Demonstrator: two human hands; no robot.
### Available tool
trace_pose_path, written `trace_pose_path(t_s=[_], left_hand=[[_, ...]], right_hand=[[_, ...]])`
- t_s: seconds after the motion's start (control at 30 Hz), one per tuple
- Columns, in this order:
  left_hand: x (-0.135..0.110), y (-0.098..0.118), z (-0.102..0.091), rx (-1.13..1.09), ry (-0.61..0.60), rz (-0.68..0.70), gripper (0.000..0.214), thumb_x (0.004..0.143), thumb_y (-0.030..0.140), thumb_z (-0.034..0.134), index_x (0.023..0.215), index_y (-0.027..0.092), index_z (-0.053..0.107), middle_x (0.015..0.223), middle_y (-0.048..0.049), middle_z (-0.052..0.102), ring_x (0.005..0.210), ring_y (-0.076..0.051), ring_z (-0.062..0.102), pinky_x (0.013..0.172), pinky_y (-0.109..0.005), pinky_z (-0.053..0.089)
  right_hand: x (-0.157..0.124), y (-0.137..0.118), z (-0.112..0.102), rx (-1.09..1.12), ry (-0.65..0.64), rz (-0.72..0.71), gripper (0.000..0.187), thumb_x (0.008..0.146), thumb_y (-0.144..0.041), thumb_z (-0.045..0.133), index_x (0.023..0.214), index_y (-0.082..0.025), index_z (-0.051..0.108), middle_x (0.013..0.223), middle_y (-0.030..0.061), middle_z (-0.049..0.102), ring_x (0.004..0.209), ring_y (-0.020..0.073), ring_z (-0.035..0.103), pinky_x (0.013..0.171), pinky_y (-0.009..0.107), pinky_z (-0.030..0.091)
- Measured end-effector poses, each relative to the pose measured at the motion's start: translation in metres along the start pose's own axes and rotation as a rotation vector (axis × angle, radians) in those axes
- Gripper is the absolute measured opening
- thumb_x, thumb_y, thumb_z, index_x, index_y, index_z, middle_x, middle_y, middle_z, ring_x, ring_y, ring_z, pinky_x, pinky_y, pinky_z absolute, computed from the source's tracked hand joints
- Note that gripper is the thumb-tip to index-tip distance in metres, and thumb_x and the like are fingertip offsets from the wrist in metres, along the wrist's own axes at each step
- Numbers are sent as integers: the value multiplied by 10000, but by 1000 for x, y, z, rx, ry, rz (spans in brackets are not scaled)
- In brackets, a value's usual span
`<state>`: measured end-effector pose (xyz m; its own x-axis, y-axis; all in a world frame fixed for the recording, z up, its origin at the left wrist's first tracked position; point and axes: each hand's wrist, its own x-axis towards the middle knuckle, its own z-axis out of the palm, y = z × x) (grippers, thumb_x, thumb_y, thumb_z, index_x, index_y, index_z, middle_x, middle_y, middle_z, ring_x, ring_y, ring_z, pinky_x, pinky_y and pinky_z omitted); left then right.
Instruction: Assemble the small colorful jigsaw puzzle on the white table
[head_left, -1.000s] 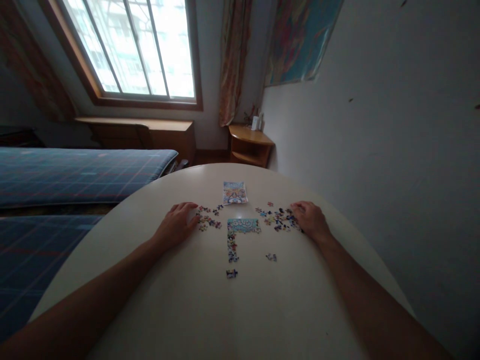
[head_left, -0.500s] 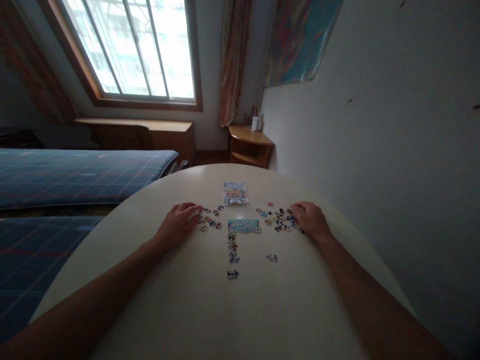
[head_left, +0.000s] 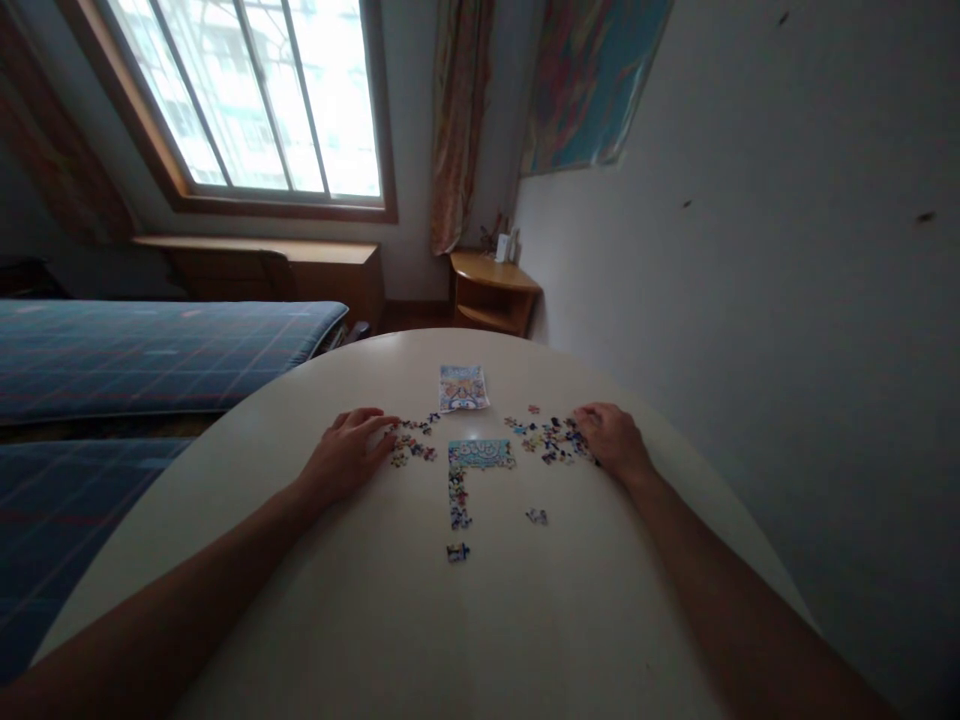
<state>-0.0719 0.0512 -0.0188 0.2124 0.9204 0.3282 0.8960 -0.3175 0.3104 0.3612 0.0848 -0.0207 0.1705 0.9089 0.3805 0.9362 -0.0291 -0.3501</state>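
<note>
My left hand (head_left: pixel 351 446) rests on the table at the left pile of loose jigsaw pieces (head_left: pixel 416 450). Its fingers are apart, with the tips at the pile's edge. On the other side, my right hand (head_left: pixel 615 442) lies with bent, loosely parted fingers against the right pile of puzzle pieces (head_left: pixel 553 438), covering part of it. Between the hands is a joined puzzle section (head_left: pixel 480 454), a lettered top strip with a column running down its left side. Below that column lies a separate piece (head_left: pixel 457 553). A small pale cluster (head_left: pixel 537 517) sits to the right.
A printed picture sheet (head_left: pixel 463 388) lies beyond the puzzle on the round white table (head_left: pixel 540 620). A plaid mattress (head_left: pixel 150 355) is to the left, a wall (head_left: pixel 750 330) to the right. A wooden corner shelf (head_left: pixel 495 270) stands behind the table.
The view has shifted slightly, moving most things a little to the left. My left hand's thumb and fingers look more spread at the pieces. My right hand stays at its pile.
</note>
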Motion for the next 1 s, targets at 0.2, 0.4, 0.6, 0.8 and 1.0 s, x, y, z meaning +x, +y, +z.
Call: trace_pose_path(t_s=[0.2, 0.4, 0.6, 0.8, 1.0], left_hand=[[-1, 0, 0, 10, -12, 2, 422, 919, 505, 509, 1236, 280, 673, 1310, -79, 598, 1218, -307, 524, 1074, -492, 417], [-1, -1, 1, 9, -13, -5, 429, 924, 510, 495, 1244, 285, 672, 1315, -78, 597, 1220, -313, 531, 1072, -489, 423], [-1, -2, 1, 21, 5, 0, 442, 926, 499, 466, 1243, 270, 670, 1302, -84, 614, 1209, -321, 538, 1066, -499, 431], [0, -2, 2, 33, -4, 1, 487, 925, 499, 444, 1259, 220, 663, 1311, -106, 610, 1207, -332, 542, 1068, -506, 431], [0, -3, 1, 29, -3, 7, 473, 926, 501, 444, 1252, 240, 664, 1314, -95, 610, 1210, -328, 540, 1061, -504, 435]], right_hand=[[0, 0, 1, 6, 3, 3, 316, 914, -385, 509, 977, -188, 747, 1096, 125, 725, 1005, 245, 644, 925, 369, 466], [0, 0, 1, 17, 4, -1, 311, 915, -376, 514, 988, -176, 741, 1096, 123, 726, 1031, 245, 640, 946, 364, 461], [-1, 1, 1, 20, 10, -11, 305, 913, -372, 516, 998, -183, 740, 1100, 120, 725, 1028, 245, 642, 958, 377, 461], [-1, 1, 2, 22, 11, -6, 307, 919, -380, 516, 986, -182, 741, 1090, 120, 725, 1043, 253, 637, 965, 378, 459], [-1, -1, 1, 24, 7, -13, 302, 920, -370, 515, 978, -181, 744, 1086, 123, 725, 1031, 252, 642, 963, 382, 462]])
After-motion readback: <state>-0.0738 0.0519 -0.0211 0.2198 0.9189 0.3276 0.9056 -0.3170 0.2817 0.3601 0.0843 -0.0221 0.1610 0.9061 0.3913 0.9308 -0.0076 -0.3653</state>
